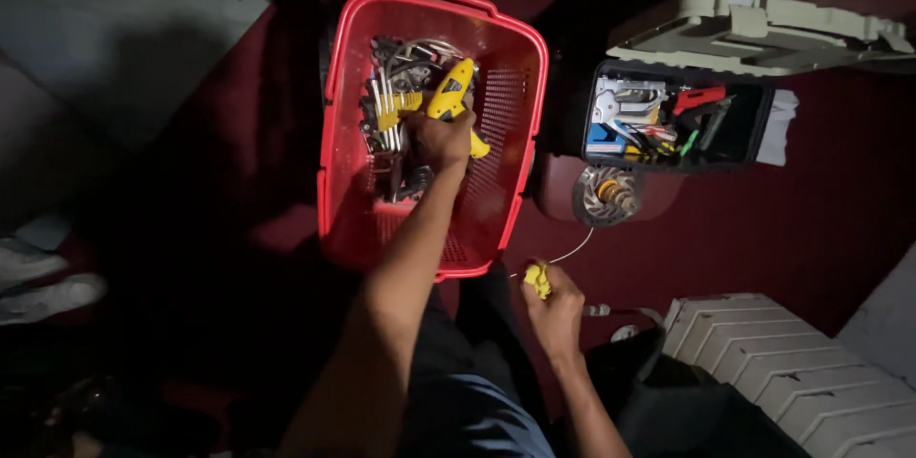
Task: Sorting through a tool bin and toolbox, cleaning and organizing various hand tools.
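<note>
My left hand reaches into a red plastic basket and grips a yellow glue gun lying on a heap of metal tools, wrenches among them. My right hand hovers below the basket's near right corner, closed on a small yellow object. A thin white cord runs from that hand toward a round wire brush wheel.
An open black toolbox with a beige lid sits at the right, holding several tools. A white ribbed radiator lies at the lower right. Dark red floor surrounds everything. Pale shoes rest at the left.
</note>
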